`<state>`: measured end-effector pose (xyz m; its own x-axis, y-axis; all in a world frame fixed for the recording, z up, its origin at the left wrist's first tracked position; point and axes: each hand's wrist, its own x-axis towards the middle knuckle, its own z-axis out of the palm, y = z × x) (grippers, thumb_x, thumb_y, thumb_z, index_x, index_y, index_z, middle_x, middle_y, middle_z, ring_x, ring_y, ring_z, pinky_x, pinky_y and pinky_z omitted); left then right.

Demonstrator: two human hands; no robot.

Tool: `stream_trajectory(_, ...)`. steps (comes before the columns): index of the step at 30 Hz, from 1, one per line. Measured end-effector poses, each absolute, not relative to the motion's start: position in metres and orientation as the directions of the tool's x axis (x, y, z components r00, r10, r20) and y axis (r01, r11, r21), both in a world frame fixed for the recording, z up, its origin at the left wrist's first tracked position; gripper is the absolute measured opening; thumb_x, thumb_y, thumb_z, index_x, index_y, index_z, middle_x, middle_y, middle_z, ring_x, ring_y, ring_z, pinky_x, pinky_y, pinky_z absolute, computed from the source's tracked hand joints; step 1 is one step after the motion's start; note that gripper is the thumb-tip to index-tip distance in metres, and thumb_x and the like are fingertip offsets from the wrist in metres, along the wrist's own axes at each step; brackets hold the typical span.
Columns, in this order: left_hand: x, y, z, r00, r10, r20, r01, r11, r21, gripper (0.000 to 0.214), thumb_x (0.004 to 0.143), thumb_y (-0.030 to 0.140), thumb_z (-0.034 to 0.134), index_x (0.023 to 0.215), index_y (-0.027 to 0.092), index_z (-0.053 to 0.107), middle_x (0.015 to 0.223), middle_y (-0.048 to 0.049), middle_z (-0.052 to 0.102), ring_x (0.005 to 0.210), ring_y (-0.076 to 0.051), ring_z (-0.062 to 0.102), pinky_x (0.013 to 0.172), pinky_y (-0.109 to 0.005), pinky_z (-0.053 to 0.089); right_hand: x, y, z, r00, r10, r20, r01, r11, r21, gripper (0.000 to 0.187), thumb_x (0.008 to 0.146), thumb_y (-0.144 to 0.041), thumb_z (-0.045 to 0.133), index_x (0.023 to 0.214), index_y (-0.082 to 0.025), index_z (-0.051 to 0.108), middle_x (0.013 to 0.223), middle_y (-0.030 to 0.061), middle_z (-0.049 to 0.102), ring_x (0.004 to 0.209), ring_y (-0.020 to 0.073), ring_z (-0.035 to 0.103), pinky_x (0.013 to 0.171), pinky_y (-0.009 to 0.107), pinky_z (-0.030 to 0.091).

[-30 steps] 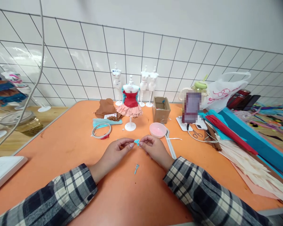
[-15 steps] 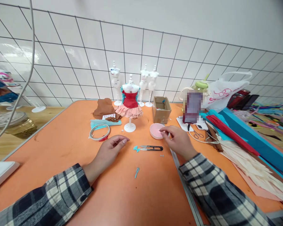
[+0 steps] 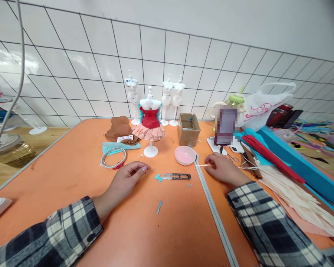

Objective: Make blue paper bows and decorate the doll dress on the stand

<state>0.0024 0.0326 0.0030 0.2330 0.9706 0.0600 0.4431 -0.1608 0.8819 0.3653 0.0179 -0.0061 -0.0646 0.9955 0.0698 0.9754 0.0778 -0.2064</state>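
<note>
My left hand (image 3: 130, 178) rests on the orange table with its fingers loosely bent, thumb and forefinger slightly apart; I see nothing in it. My right hand (image 3: 224, 167) lies to the right of a pink dish (image 3: 185, 155), fingers curled down at a thin white strip (image 3: 202, 165). The strip runs from the fingertips towards the dish; its other end is hidden under the hand. Between my hands lie black-handled thread snips (image 3: 179, 176), with blue scraps (image 3: 159, 178) at their tips. A small blue-grey strip (image 3: 159, 207) lies nearer to me.
Behind stand a dress form (image 3: 149, 122) in a red bodice and pink ruffled skirt, several bare white forms and a cardboard box (image 3: 189, 130). Tape rolls (image 3: 113, 157) lie at the left. A phone (image 3: 226, 127), white cables (image 3: 249, 168) and folded fabrics (image 3: 281, 185) occupy the right.
My right hand has moved right, away from the pink dish, and the white strip now shows at its fingertips. The dish's inside shows more plainly. My left hand has hardly moved.
</note>
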Motion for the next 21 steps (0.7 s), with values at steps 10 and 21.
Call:
stream_trajectory(10, 0.002, 0.031, 0.005, 0.219, 0.972, 0.084, 0.428, -0.173, 0.887, 0.034, 0.078, 0.052, 0.058, 0.080, 0.020, 0.070, 0.079, -0.0047, 0.071, 0.075, -0.021, 0.063, 0.067, -0.029, 0.048, 0.374, 0.024, -0.014, -0.054, 0.994, 0.095, 0.954, 0.079, -0.289, 0.014, 0.078, -0.024, 0.052, 0.075, -0.019, 0.065, 0.091, 0.0057, 0.064, 0.088, 0.0201, 0.057, 0.078, 0.031, 0.039)
stream_trajectory(21, 0.001, 0.020, 0.005, 0.301, 0.904, 0.303, 0.529, -0.423, 0.736, 0.029, 0.090, 0.041, 0.050, 0.100, 0.021, 0.068, 0.102, -0.0079, 0.069, 0.099, -0.024, 0.061, 0.088, -0.036, 0.047, 0.332, 0.010, 0.006, -0.215, 0.844, 0.491, 0.817, 0.431, -0.382, 0.012, 0.090, -0.023, 0.043, 0.083, -0.021, 0.053, 0.090, 0.0073, 0.059, 0.088, 0.0222, 0.053, 0.078, 0.036, 0.043)
